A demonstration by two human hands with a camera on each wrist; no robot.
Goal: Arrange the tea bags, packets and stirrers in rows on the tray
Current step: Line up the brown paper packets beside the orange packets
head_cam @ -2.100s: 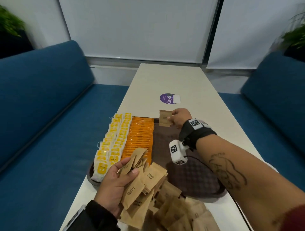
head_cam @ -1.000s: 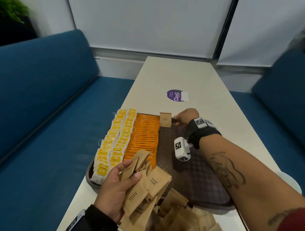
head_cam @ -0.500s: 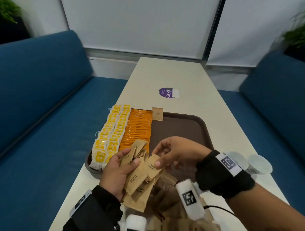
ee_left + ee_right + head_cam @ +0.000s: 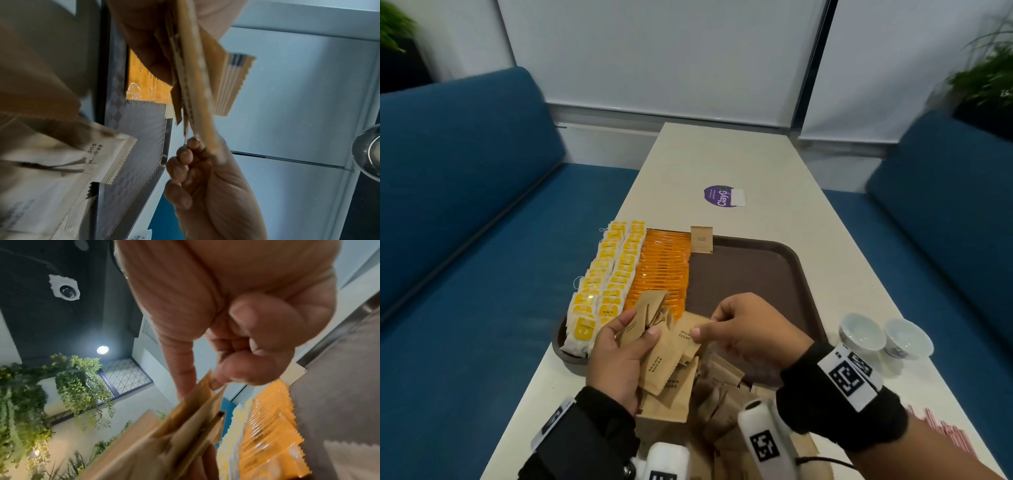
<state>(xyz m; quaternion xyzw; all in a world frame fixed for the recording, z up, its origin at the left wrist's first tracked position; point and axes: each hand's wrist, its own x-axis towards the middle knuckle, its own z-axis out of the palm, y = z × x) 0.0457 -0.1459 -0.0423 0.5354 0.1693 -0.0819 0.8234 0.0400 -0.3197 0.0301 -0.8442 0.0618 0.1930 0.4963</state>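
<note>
Your left hand (image 4: pixel 616 356) grips a fan of brown sugar packets (image 4: pixel 664 370) above the tray's (image 4: pixel 804 274) near edge; your right hand (image 4: pixel 750 329) pinches the top packet (image 4: pixel 688 334). Next, likely pull it free and lay it below the 1 packet (image 4: pixel 701 239) at the far edge.

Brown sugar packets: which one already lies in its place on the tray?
The lone brown sugar packet at the tray's far edge, beside the orange packets; the others are in the left hand or heaped nearby.

Yellow tea bags (image 4: pixel 602 291), orange packets (image 4: pixel 662 270) rowed on tray (image 4: pixel 774 270)
</note>
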